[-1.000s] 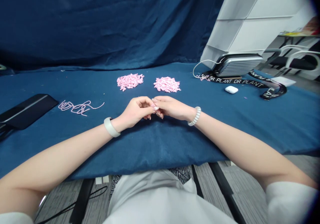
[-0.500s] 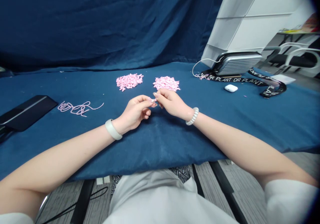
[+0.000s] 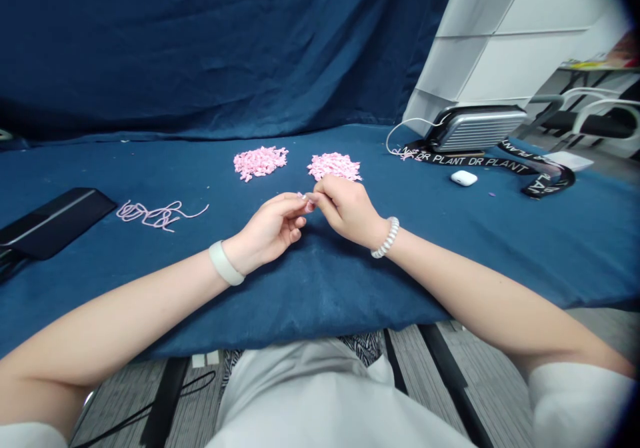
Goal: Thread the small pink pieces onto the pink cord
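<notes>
My left hand (image 3: 276,227) and my right hand (image 3: 349,209) meet fingertip to fingertip above the front half of the table. Between the pinched fingers of both is a tiny pink piece (image 3: 302,196), mostly covered by the fingertips; its exact shape is hidden. Just beyond my right hand lies a pile of small pink pieces (image 3: 334,166), its front edge partly behind my knuckles. A second similar pink pile (image 3: 261,163) sits to its left. Further left, a loose tangle of pale pink cord (image 3: 159,216) rests on the cloth.
Dark blue cloth (image 3: 320,288) covers the table, and a blue curtain hangs behind. At left lies a flat black object (image 3: 60,223). To the right are a silver ribbed case (image 3: 480,130), a black lettered strap (image 3: 470,161) and a white earbud case (image 3: 464,178).
My right hand has rolled slightly, its knuckles turning upward and its fingers curling over the fingertips of my left hand. The piles and cord stay put.
</notes>
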